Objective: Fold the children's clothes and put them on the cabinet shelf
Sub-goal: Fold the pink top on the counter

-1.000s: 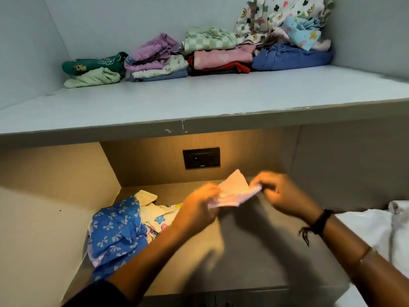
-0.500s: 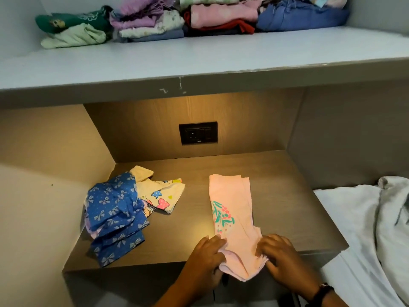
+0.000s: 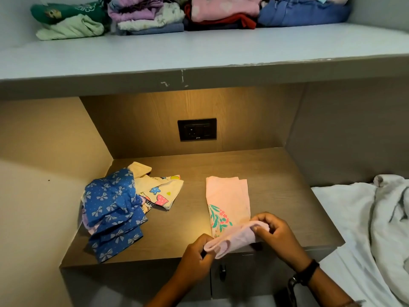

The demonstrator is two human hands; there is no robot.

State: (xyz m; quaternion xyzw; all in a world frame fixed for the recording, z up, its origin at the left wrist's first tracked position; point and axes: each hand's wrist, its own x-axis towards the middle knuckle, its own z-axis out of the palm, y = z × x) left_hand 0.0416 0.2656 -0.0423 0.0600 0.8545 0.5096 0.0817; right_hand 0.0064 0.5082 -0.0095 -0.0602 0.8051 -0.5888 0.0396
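A pink children's garment [image 3: 228, 197] with a green and pink flower print lies lengthwise on the wooden lower surface [image 3: 276, 185]. Its near end is lifted and rolled over towards the far end. My left hand [image 3: 198, 251] pinches the left corner of that lifted end. My right hand [image 3: 273, 233] pinches the right corner, fingers curled round the fabric. Above, the grey cabinet shelf [image 3: 199, 49] carries several folded clothes [image 3: 150, 18] along its back.
A crumpled blue bow-print garment [image 3: 112, 211] and a cream printed one [image 3: 159, 189] lie at the left of the wooden surface. A black wall socket [image 3: 197, 129] sits in the back panel. White bedding [image 3: 365, 218] lies to the right.
The pink garment went from held in the air to laid flat on the wood. Both hands have since lifted its near end and turned it over towards the far end.
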